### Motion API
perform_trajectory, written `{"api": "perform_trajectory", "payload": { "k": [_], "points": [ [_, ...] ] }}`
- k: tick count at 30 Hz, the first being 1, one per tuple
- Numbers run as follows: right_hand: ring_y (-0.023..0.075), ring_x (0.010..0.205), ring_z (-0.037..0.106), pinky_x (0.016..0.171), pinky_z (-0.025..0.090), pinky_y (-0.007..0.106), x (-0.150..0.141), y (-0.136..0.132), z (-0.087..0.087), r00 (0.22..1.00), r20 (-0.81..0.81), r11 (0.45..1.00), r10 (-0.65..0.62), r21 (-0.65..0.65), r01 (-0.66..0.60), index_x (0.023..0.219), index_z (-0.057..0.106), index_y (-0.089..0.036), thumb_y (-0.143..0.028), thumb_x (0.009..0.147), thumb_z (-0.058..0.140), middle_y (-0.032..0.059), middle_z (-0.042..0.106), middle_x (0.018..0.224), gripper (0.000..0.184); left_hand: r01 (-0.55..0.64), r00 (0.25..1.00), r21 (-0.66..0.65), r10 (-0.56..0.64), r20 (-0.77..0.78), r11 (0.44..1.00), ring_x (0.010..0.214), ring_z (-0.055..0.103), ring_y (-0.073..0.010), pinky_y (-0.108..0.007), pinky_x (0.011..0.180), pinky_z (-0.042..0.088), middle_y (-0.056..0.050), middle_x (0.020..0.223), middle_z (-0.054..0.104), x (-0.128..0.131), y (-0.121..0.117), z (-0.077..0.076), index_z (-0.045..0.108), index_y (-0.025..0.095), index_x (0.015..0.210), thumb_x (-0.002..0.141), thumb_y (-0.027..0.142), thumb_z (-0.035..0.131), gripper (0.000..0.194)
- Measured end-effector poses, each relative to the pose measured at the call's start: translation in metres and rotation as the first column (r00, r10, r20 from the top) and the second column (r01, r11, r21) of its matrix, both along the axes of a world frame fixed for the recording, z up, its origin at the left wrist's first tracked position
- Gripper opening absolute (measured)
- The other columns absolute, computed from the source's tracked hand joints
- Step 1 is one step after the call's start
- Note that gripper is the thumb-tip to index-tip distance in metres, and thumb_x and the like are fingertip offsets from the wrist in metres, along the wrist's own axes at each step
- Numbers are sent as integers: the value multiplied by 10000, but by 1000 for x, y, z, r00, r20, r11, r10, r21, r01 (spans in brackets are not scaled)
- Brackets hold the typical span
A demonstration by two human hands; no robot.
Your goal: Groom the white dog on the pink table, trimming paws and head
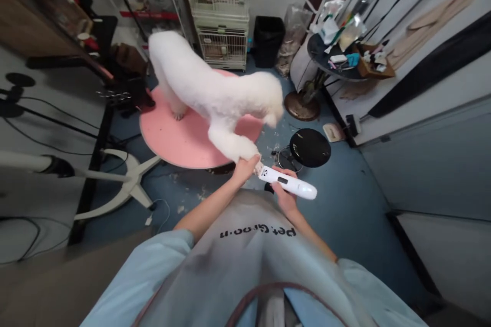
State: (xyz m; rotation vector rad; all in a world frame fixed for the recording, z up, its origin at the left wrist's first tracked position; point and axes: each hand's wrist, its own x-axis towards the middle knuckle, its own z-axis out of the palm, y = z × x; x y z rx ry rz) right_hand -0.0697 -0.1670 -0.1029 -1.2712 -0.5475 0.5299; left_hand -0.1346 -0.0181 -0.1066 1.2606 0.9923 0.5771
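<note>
A fluffy white dog [215, 87] stands on a round pink grooming table [180, 138], its head lowered toward the right. One front leg reaches out past the table's near edge. Around the lower part of that leg my left hand [245, 167] is closed, just above the paw [258, 167]. White electric clippers [293, 184] with a dark panel lie in my right hand [284, 191], fingers wrapped about the body. The clipper head is right at the paw; whether the blade touches it I cannot tell.
A black round stool [310, 147] stands right of the table. Behind are wire cages [222, 20] and a black bin [268, 41]. A small dark table [337, 64] holds supplies. Bits of fur lie on the blue floor [345, 204]; a white stand base [130, 184] is at left.
</note>
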Motion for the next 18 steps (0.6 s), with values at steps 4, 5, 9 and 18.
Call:
{"api": "perform_trajectory", "payload": {
  "k": [4,5,9,18],
  "points": [
    [233,1138,563,961,448,442,-7,-6,7,915,399,998,59,0,-65,1041,476,-230,-235,710,703,94,595,1207,402,86,996,8,-86,37,996,683,631,-183,-257,649,475,-108,741,692,0,4,2,662,91,733,720,485,607,398],
    [235,1125,573,950,456,436,-7,-6,7,878,476,998,55,-7,-59,1046,483,-234,-225,703,707,95,598,1203,410,105,994,-6,-105,41,994,652,625,-179,-257,631,473,-106,708,685,1,5,2,658,91,710,727,493,597,408],
    [248,1088,602,901,495,408,-2,-2,0,731,676,995,96,-68,-68,1036,508,-249,-253,653,746,100,616,1183,451,74,996,15,-74,47,997,672,631,-179,-259,659,474,-109,723,688,5,9,1,659,91,716,723,490,609,402],
    [258,1175,555,991,440,440,8,12,4,748,607,959,268,-239,-150,1053,503,-235,-322,689,722,133,582,1253,434,57,992,31,-60,110,998,794,623,-174,-251,743,467,-106,851,688,11,11,8,649,93,832,716,441,638,366]
  ]
}}
